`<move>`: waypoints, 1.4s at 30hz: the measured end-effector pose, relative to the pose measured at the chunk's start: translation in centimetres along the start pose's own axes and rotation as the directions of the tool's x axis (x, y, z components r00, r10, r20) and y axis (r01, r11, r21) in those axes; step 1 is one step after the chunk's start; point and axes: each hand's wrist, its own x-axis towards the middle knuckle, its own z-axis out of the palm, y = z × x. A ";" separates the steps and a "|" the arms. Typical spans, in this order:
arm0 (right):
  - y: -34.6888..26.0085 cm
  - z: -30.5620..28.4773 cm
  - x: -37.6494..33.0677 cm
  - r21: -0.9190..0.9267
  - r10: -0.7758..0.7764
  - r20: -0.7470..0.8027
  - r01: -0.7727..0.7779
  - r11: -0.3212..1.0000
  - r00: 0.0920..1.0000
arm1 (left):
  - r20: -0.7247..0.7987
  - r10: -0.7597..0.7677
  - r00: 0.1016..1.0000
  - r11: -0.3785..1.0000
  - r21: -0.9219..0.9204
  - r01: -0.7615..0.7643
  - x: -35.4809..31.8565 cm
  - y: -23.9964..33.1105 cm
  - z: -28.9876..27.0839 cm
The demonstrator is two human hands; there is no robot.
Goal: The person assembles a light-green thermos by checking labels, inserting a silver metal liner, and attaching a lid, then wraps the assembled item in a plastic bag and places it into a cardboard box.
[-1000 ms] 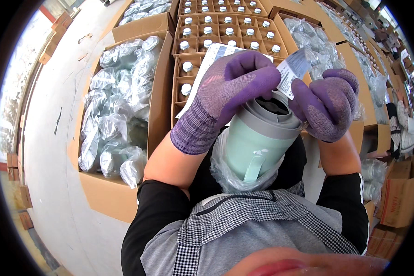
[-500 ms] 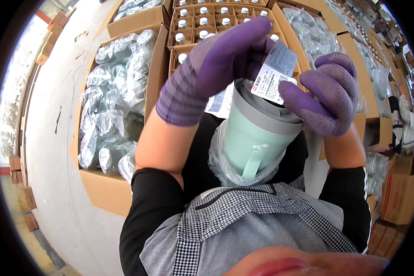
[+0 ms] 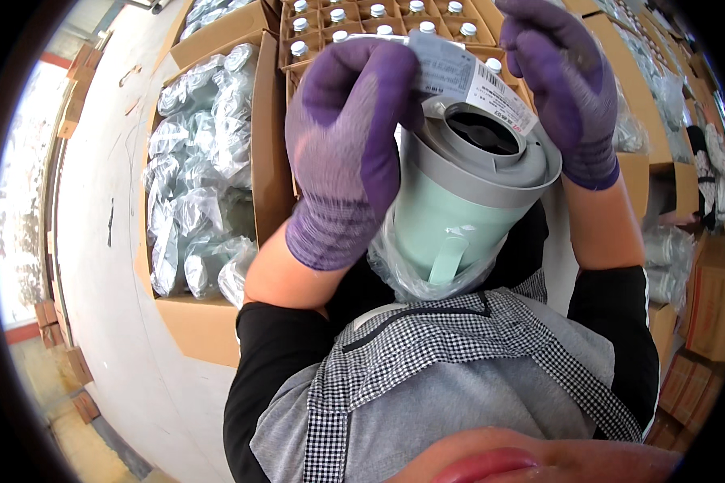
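A mint-green tumbler (image 3: 451, 205) with a side handle (image 3: 449, 259) rests upright at my lap, tilted slightly. Its grey lid (image 3: 491, 190) has a round collar with a dark opening. A clear plastic bag (image 3: 403, 278) is bunched around the tumbler's lower part. My left hand (image 3: 346, 133), in a purple glove, pinches one end of a printed label (image 3: 483, 84), part grey and part white, above the lid. My right hand (image 3: 564, 88), gloved alike, is raised beside the label's other end, fingers bent and apart, with nothing visible in them.
Ahead, a divided carton (image 3: 362, 22) holds several silver-capped bottles. To the left stands an open box (image 3: 193, 326) of plastic-wrapped items (image 3: 193, 201). More wrapped items (image 3: 628, 121) and stacked brown cartons (image 3: 713, 302) are on the right. Pale floor (image 3: 113, 282) runs along the left.
My left hand has moved lower and left, still pinching the label, which has turned toward level. My right hand has risen away. The tumbler's top has shifted right, exposing the lid's opening.
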 end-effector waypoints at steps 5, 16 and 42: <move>-2.2 -1.4 -2.7 0.059 0.100 0.069 -0.104 0.993 0.993 | 0.037 0.110 0.993 0.989 -0.106 -0.105 -1.4 -1.5 0.9; -5.0 0.8 -6.5 -0.388 -0.053 -0.226 -0.040 0.921 0.973 | 0.154 0.271 0.950 0.894 0.325 -0.308 -1.4 -1.3 1.4; 3.0 3.8 -6.4 -0.573 0.446 0.208 -0.261 0.777 0.871 | 0.428 -0.508 0.747 0.679 0.733 0.042 2.9 -4.7 -8.4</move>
